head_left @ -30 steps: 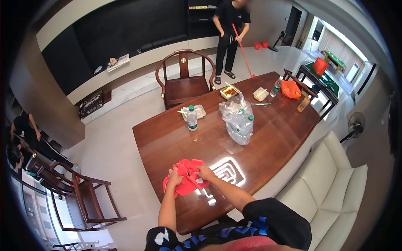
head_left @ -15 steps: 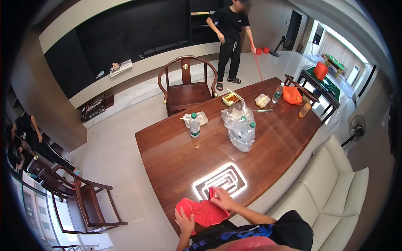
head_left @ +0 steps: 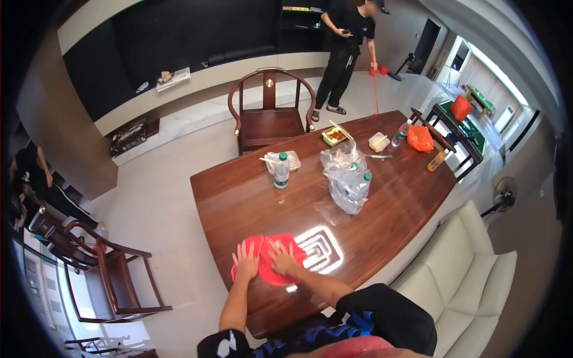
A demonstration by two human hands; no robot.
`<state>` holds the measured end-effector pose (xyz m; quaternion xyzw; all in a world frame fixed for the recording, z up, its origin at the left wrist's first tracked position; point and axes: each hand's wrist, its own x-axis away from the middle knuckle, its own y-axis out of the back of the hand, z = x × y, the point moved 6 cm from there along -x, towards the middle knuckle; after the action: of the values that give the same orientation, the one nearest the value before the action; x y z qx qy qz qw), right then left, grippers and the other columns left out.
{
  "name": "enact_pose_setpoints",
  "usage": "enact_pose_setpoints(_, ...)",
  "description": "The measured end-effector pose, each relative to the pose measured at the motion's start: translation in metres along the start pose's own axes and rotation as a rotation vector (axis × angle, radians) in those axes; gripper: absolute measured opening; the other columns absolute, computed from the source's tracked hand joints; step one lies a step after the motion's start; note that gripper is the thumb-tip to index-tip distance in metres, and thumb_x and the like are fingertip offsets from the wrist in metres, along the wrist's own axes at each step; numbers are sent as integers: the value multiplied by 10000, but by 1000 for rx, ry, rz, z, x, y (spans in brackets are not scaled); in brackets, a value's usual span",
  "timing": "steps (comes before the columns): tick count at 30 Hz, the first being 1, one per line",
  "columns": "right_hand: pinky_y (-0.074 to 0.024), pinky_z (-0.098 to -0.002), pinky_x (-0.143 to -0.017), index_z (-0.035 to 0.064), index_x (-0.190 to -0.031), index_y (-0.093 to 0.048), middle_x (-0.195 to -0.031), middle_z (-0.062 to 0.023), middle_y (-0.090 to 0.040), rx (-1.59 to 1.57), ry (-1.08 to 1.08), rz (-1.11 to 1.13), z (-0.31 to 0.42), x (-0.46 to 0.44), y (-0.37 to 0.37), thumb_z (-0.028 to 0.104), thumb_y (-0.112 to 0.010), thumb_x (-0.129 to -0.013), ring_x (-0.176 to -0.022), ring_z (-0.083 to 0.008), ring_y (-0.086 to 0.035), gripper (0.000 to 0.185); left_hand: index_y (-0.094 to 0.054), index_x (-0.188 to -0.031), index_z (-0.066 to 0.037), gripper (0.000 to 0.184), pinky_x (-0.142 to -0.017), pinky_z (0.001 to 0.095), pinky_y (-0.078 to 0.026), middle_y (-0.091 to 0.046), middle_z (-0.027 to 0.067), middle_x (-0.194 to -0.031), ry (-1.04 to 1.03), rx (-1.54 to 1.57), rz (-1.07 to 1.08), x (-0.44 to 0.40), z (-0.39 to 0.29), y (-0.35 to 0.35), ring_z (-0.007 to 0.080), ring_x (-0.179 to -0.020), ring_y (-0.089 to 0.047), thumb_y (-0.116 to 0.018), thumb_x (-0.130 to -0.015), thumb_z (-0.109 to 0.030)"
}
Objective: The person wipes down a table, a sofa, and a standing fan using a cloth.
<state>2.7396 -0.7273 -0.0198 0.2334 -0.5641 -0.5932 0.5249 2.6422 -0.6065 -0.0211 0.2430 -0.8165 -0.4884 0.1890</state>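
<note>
A red cloth [head_left: 276, 272] lies spread on the near left part of the dark wooden table [head_left: 239, 203]. My left hand [head_left: 245, 261] presses flat on its left side with the fingers apart. Beside it, my right hand [head_left: 283, 259] rests on the cloth's middle, fingers also spread. Beyond the hands stands a water bottle [head_left: 281, 172] next to a plastic food container [head_left: 292, 160]. To the right of that is a clear plastic bag [head_left: 348, 185] with green-capped bottles in it.
Farther back are a food tray [head_left: 334, 136], a small container [head_left: 378, 141], a bottle [head_left: 401, 133], an orange bag [head_left: 420, 139] and a juice bottle [head_left: 437, 160]. A person [head_left: 346, 53] holds a red pole behind the table. A pale sofa [head_left: 453, 262] borders the right side.
Both hands have gone from gripping the bunched cloth near the table's front edge to lying flat on it, farther forward. The cloth is spread out. The person behind has shifted right.
</note>
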Motion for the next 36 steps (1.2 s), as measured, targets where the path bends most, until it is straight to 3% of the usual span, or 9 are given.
enact_pose_setpoints(4, -378, -587, -1060, 90, -1438, -436, -1523, -158, -394, -454, -132, 25, -21, -50, 41, 406, -528, -969, -1393, -373, -386, 573, -404, -1477, -97, 489, -1145, 596, -262, -338, 203, -1546, 48, 304, 86, -58, 4, 38, 390, -1433, -312, -445, -1024, -275)
enact_pose_setpoints(7, -460, -353, -1008, 30, -1374, -505, -1347, -186, -591, -837, -95, -242, -36, -11, 95, 369, -530, -992, -1272, -317, -543, 511, -442, -1442, -30, 437, -1144, 458, -325, -480, 196, -1449, -190, 697, -221, -27, -22, 103, 337, -1367, -435, -385, -1054, -224)
enact_pose_setpoints(10, -416, -311, -1035, 8, -1387, -496, -1296, -128, -620, -1156, -44, -422, -50, 72, 112, 277, -530, -1016, -1201, -180, -562, 459, -473, -1409, 6, 418, -1099, 353, -370, -562, 172, -1359, 22, 1075, -223, 48, -31, 150, 267, -1268, -528, -363, -1067, -206)
enact_pose_setpoints(14, -450, -383, -1001, 8, -1380, -457, -1252, -257, -599, -718, -332, -637, -86, 174, 69, 347, -656, -914, -1136, -352, -599, 610, -435, -1420, 13, 416, -1085, 380, -386, -535, 204, -1376, 279, 905, -229, 153, -7, 94, 281, -1264, -526, -447, -1030, -131)
enact_pose_setpoints(18, -293, -615, -1089, 90, -1518, -292, -1545, -286, -258, -391, -529, -276, -62, 221, -13, 544, -628, -877, -1397, -479, -286, 854, -387, -1483, -86, 843, -1146, 577, -251, -292, 246, -1544, -34, 448, -38, 202, -36, 7, 470, -1426, -259, -755, -792, -399)
enact_pose_setpoints(22, -167, -683, -1119, 167, -1570, -177, -1605, -278, -39, -264, -434, -221, -35, 181, -44, 616, -609, -852, -1459, -514, -80, 950, -413, -1486, -187, 755, -1109, 722, -109, -276, 176, -1566, -163, -22, 113, 187, -63, -38, 480, -1453, -137, -618, -854, -545)
enact_pose_setpoints(25, -172, -688, -1125, 230, -1583, -151, -1623, -253, 18, -99, -240, -86, -25, 130, -28, 600, -630, -835, -1487, -483, -27, 963, -498, -1425, -166, 668, -1153, 655, -95, -303, 116, -1564, -280, -127, 165, 150, -52, -48, 408, -1466, -166, -572, -882, -548)
enact_pose_setpoints(31, -237, -715, -1081, 206, -1557, -235, -1629, -219, -40, -94, -241, -136, -33, 24, -8, 540, -676, -830, -1479, -469, -101, 914, -538, -1379, -160, 611, -1184, 622, -78, -276, 69, -1588, -262, -132, 79, 46, -11, -37, 326, -1501, -127, -638, -867, -479)
enact_pose_setpoints(36, -453, -594, -981, 121, -1418, -470, -1476, -240, -376, -446, -326, 66, -34, -34, 68, 480, -802, -746, -1338, -428, -413, 831, -619, -1124, -107, 346, -968, 515, -465, -601, 142, -1208, 9, -188, 278, -50, -10, 11, 375, -1186, -541, -720, -805, -194)
